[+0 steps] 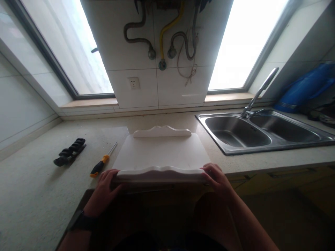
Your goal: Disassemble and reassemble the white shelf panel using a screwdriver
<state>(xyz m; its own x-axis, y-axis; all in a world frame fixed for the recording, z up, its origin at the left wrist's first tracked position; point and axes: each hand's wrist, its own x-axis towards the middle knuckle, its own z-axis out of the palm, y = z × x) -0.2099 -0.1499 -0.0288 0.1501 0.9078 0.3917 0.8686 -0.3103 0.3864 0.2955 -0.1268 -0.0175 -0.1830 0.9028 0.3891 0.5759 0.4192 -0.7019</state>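
A flat white panel [159, 151] lies on the counter in front of me. Along its far edge stands a wavy-topped white strip [162, 131], and a similar wavy white strip [159, 174] runs along the near edge. My left hand [108, 183] grips the near strip's left end, fingers on top and thumb below. At its right end, my right hand [216, 176] holds the same strip between thumb and fingers. Whether the strips are joined to the panel, I cannot tell. Left of the panel rests a screwdriver [103, 163] with an orange and black handle, its shaft pointing away.
A ridged black object [70, 152] lies at the left on the pale counter [34, 181]. To the right is a double steel sink [225, 151] with a tap [258, 94]. Beyond it leans a blue container [303, 89]. Pipes [163, 35] and a socket [134, 83] are on the wall.
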